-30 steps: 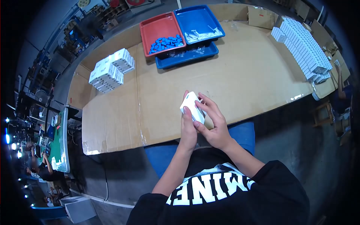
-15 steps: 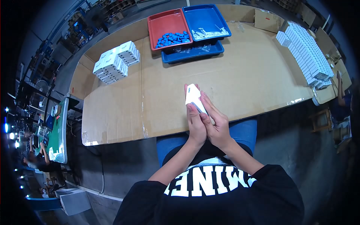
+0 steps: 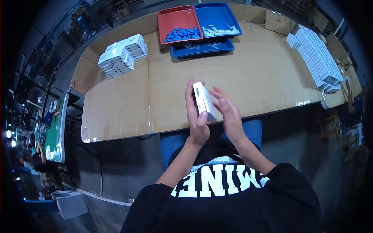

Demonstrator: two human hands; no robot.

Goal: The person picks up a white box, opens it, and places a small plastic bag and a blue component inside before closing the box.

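Note:
A small white box (image 3: 203,100) with dark lettering is held upright over the near edge of the cardboard-covered table. My left hand (image 3: 196,120) grips it, fingers along its left side and thumb at its near end. My right hand (image 3: 229,114) is just to the right of the box, fingers apart and holding nothing. A narrow gap seems to separate the right fingers from the box.
The cardboard-covered table (image 3: 178,83) bears stacked white boxes (image 3: 122,56) at left and a long block of small white boxes (image 3: 316,58) at right. At the back are a red tray (image 3: 176,17) with blue pieces, a blue tray (image 3: 217,17) with white pieces, and a lower blue tray (image 3: 202,51).
Both hands were pressed around the white box. My right hand has come away to the right and opened, while the box stays in my left hand, turned so more lettering shows.

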